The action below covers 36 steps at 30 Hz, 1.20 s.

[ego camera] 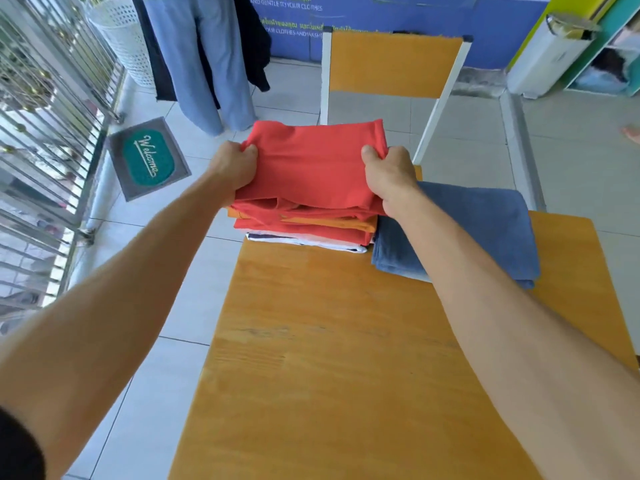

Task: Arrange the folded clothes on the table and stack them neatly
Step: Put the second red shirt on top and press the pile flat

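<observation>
A folded red garment (311, 164) sits on top of a stack (311, 228) of folded clothes at the far left end of the wooden table (329, 358). Under it show orange, red and white layers. My left hand (233, 168) grips the red garment's left edge and my right hand (389, 176) grips its right edge. A folded blue garment (485, 223) lies flat on the table just right of the stack, partly under my right forearm.
A chair with an orange back (394, 62) stands beyond the table's far end. Clothes hang (204, 57) at the back left beside a white perforated basket (121, 36). A welcome mat (149, 157) lies by the metal gate (45, 133).
</observation>
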Each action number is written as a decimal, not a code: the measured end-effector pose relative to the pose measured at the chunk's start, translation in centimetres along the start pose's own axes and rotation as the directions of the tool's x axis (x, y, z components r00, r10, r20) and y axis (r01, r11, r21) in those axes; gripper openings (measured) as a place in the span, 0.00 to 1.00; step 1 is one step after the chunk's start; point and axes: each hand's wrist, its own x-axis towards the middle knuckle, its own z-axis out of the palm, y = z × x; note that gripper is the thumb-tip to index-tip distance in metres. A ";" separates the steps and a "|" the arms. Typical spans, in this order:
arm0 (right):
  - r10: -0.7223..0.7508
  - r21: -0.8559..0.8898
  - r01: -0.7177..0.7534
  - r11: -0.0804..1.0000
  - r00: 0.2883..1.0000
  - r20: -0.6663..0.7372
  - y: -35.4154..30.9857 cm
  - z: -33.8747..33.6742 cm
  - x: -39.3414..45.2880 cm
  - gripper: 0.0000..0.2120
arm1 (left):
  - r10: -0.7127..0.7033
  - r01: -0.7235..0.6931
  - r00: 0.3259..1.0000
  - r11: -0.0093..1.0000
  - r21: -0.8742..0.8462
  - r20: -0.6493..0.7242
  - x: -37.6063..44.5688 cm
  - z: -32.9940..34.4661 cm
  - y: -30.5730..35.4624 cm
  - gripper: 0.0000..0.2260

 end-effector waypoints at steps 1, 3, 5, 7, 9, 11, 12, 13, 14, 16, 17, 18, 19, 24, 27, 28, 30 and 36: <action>-0.005 0.034 0.005 0.999 1.000 -0.005 -0.3 0.0 0.2 0.16 | 0.013 -0.013 1.000 1.000 -0.017 -0.012 0.4 -0.3 0.1 0.20; 0.002 0.053 -0.001 0.999 1.000 -0.004 -0.2 0.5 0.2 0.16 | 0.038 -0.038 0.999 0.999 -0.009 -0.039 1.0 -0.6 0.0 0.19; 0.024 0.013 -0.024 1.000 1.000 0.004 0.6 1.2 0.0 0.13 | 0.020 -0.017 0.999 0.998 0.068 -0.042 1.2 -0.1 -0.8 0.19; 0.033 -0.033 -0.033 0.999 0.999 0.002 1.1 1.5 -0.2 0.15 | -0.043 0.048 0.998 0.992 0.116 -0.042 0.9 0.8 -1.9 0.19; 0.011 -0.092 -0.010 0.996 1.000 0.006 0.5 1.2 -0.2 0.13 | -0.038 0.047 0.995 0.995 0.093 -0.088 0.6 1.1 -2.4 0.19; -0.035 -0.162 0.033 0.986 0.999 -0.007 0.0 0.6 -0.3 0.12 | 0.061 -0.052 0.982 0.997 0.053 -0.178 -0.3 0.1 -2.3 0.19; -0.079 -0.206 0.071 0.976 0.996 -0.032 0.0 0.2 -0.6 0.16 | 0.147 -0.141 0.967 0.989 0.044 -0.210 -1.0 -0.6 -2.5 0.19; -0.144 -0.246 0.125 0.961 0.988 -0.061 0.1 -0.2 -0.9 0.20 | 0.241 -0.236 0.948 0.970 0.048 -0.206 -1.7 -1.4 -2.9 0.18; -0.224 -0.268 0.196 0.943 0.972 -0.077 0.4 -0.7 -1.4 0.22 | 0.329 -0.323 0.933 0.944 0.059 -0.148 -2.5 -2.4 -3.3 0.17; -0.334 -0.252 0.319 0.914 0.943 -0.015 1.0 -1.4 -2.7 0.25 | 0.436 -0.442 0.896 0.895 0.066 0.087 -4.8 -3.9 -4.5 0.17; -0.348 -0.235 0.350 0.907 0.936 0.051 1.4 -1.5 -3.4 0.26 | 0.467 -0.491 0.863 0.866 0.100 0.190 -5.8 -4.2 -5.1 0.19; -0.342 -0.229 0.361 0.904 0.932 0.121 1.8 -1.6 -3.9 0.27 | 0.509 -0.549 0.829 0.822 0.155 0.233 -6.5 -4.1 -5.7 0.21; -0.329 -0.233 0.364 0.902 0.928 0.176 2.2 -1.5 -4.3 0.28 | 0.558 -0.596 0.801 0.776 0.207 0.218 -6.8 -3.7 -6.2 0.21; -0.320 -0.240 0.370 0.898 0.921 0.224 2.8 -1.0 -5.5 0.34 | 0.633 -0.602 0.773 0.754 0.263 -0.042 -7.0 -1.6 -5.9 0.13; -0.353 -0.223 0.398 0.890 0.910 0.217 2.3 -1.0 -5.6 0.33 | 0.588 -0.546 0.799 0.798 0.255 -0.128 -6.6 -1.1 -5.0 0.14; -0.367 -0.223 0.408 0.885 0.907 0.205 2.2 -1.0 -5.5 0.31 | 0.576 -0.531 0.799 0.810 0.248 -0.171 -6.5 -0.9 -4.7 0.13; -0.380 -0.227 0.415 0.881 0.907 0.182 2.3 -1.0 -5.4 0.27 | 0.557 -0.499 0.798 0.825 0.266 -0.232 -6.2 -0.4 -4.1 0.10; -0.348 -0.248 0.375 0.894 0.926 0.144 2.6 -0.5 -5.0 0.24 | 0.554 -0.540 0.830 0.770 0.340 0.062 -6.0 -1.3 -3.5 0.21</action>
